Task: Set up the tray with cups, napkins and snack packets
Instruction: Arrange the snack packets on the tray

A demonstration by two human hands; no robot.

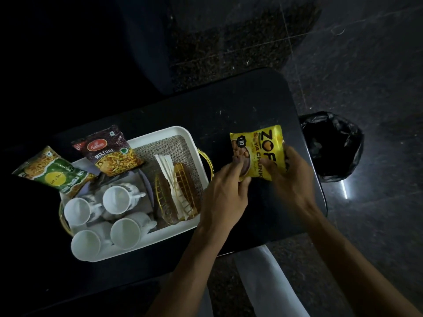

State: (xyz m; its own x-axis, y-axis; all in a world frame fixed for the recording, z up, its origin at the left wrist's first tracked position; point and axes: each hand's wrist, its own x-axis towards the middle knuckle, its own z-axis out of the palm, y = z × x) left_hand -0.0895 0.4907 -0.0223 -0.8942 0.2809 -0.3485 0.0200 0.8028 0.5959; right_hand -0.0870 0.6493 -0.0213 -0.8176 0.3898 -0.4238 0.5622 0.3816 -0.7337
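A white tray (pixel 160 235) lies on the dark table, left of centre. Inside it stand several white cups (pixel 115 200) and a gold wire holder with white napkins (pixel 169 177). A maroon mixture packet (pixel 109 152) leans on the tray's far rim. A green packet (pixel 55 172) rests over its far left corner. To the right of the tray, both hands hold a yellow soya chunks packet (pixel 258 149) just above the table. My left hand (pixel 225 193) grips its lower left corner. My right hand (pixel 295 179) grips its right side.
The black table (pixel 240 106) has a rounded far right corner. A bin lined with a black bag (pixel 332 145) stands on the floor just past the table's right edge. A white chair leg (pixel 270 282) shows below the near edge.
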